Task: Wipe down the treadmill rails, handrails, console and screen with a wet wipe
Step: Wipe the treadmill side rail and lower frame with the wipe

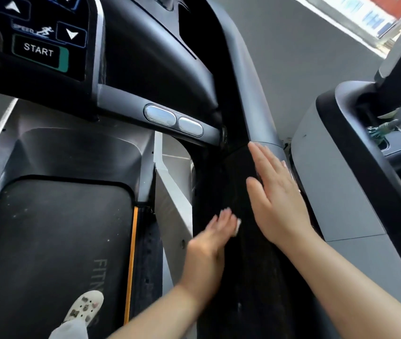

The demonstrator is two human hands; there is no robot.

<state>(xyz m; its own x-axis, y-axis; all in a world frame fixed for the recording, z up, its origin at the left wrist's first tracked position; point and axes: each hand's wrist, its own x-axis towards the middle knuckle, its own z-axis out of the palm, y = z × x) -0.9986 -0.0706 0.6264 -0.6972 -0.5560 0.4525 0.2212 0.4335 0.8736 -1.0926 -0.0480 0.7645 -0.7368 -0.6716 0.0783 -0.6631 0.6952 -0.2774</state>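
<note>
The right-hand handrail (243, 216), a dark padded bar running from near to far, is judged to be the part under wiping, while nothing shows whether the console (47, 45) at far left or the unseen screen has been cleaned. The wet wipe (236, 227) is pressed against the handrail's left face under the straight fingers of the left hand (209, 238). The right hand (277, 199) is laid flat on the handrail's right side, fingers extended and together, holding nothing.

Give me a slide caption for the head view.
Left hand presses a wipe against the treadmill's black handrail; right hand rests flat.
</note>
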